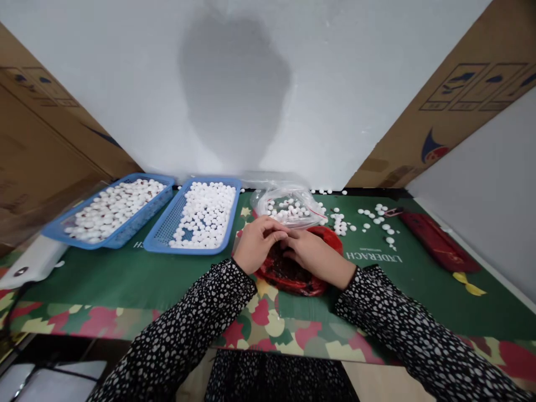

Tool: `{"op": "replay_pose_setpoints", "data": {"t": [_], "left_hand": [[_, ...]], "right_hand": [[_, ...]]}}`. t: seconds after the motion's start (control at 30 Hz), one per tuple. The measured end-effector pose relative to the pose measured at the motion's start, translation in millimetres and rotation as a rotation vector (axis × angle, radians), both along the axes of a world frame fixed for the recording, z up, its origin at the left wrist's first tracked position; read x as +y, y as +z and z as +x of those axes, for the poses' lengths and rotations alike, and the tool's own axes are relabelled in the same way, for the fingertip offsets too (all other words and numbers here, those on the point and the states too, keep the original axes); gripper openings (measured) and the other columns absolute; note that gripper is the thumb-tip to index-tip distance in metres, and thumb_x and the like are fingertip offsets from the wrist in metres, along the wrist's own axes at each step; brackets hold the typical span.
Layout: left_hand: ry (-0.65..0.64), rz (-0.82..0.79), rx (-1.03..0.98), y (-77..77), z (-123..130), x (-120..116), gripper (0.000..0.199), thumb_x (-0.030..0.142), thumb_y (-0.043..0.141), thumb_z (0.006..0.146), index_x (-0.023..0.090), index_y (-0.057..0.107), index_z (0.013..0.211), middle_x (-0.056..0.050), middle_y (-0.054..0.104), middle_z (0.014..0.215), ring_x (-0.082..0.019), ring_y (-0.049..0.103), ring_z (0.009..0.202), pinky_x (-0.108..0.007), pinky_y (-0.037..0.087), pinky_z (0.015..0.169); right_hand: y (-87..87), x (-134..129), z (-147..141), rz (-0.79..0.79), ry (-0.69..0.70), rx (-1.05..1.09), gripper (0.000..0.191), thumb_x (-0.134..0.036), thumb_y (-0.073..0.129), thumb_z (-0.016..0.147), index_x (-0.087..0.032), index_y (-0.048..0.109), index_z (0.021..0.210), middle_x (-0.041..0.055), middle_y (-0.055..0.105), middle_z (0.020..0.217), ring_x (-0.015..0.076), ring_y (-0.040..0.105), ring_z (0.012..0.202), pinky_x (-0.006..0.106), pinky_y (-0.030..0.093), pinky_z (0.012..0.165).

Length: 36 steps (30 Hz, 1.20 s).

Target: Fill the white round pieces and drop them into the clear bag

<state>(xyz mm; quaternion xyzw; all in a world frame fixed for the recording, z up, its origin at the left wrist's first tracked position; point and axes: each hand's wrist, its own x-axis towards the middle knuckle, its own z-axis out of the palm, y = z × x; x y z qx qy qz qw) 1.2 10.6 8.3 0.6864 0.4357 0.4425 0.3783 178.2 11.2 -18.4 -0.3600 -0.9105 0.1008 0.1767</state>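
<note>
Red bag: it [334, 239] lies open in front of you on the green table cover [188, 285], under and around your fingers, its crumpled rim spread wide. Judge it as thin, soft film, likely light in itself and ready to fold or slip if you pull at one spot.
Bag hold: you would do best to gather the rim from two opposite sides, with a broad pinch, since the film might stretch or tear under a single fingertip.
Dark contents: you have a dark mass [288, 268] inside the red bag, partly hidden by your hands; its grain is too small to tell. It may well be moist or sticky, so expect it to cling to your skin; small pinches from the top should disturb it least.
Your hands: your left hand [254, 244] and right hand [320, 258] meet over the bag, fingertips close together. You cannot tell from this view whether anything is clamped between them.
Clear bag: just beyond your hands sits a see-through bag [288, 195] with white balls [288, 211] in it, looking slick and floppy; support it from below.
Blue baskets: to your left, two blue baskets [151, 245] hold more white balls, and look stiff enough to take by opposite rims.
Loose balls: to your right, scattered white balls [379, 212] look light and apt to roll, so pinch gently.
</note>
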Motion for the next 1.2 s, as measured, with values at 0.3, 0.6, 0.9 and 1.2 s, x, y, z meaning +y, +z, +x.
{"op": "replay_pose_setpoints", "data": {"t": [0.3, 0.6, 0.9, 1.2], "left_hand": [[0.009, -0.239, -0.273, -9.2, 3, 3, 0.019, 0.019, 0.069, 0.075, 0.015, 0.072, 0.094, -0.006, 0.073, 0.084, -0.018, 0.066, 0.077, -0.032, 0.05, 0.078], [0.017, -0.292, -0.36, -9.4, 2, 4, 0.015, 0.02, 0.07, 0.075, 0.015, 0.071, 0.089, -0.005, 0.073, 0.084, -0.017, 0.067, 0.077, -0.032, 0.05, 0.081], [0.013, -0.317, -0.407, -7.1, 3, 3, 0.017, 0.019, 0.074, 0.071, 0.014, 0.071, 0.087, -0.005, 0.072, 0.084, -0.016, 0.067, 0.08, -0.033, 0.049, 0.083], [-0.012, -0.385, -0.555, -10.0, 4, 3, 0.025, 0.021, 0.079, 0.069, 0.016, 0.072, 0.092, -0.004, 0.073, 0.086, -0.013, 0.065, 0.078, -0.03, 0.048, 0.08]], "right_hand": [[4.7, -3, -4, 0.061, 0.022, -0.038, 0.021, -0.001, 0.056, 0.081, -0.016, 0.065, 0.094, 0.0123, 0.065, 0.103, 0.0263, 0.06, 0.104, 0.043, 0.049, 0.094], [14.0, -6, 4, -0.091, 0.013, 0.125, 0.014, -0.006, 0.058, 0.084, -0.019, 0.063, 0.085, 0.0051, 0.065, 0.093, 0.0197, 0.061, 0.089, 0.035, 0.049, 0.082], [23.7, -8, 10, -0.442, -0.122, 0.54, 0.005, -0.022, 0.065, 0.085, -0.023, 0.068, 0.082, 0.0003, 0.072, 0.087, 0.0186, 0.065, 0.084, 0.035, 0.048, 0.081], [27.4, -9, 8, -0.646, -0.151, 0.891, 0.009, -0.027, 0.066, 0.084, -0.021, 0.059, 0.085, -0.0041, 0.062, 0.069, 0.0119, 0.058, 0.061, 0.025, 0.047, 0.057]]}}
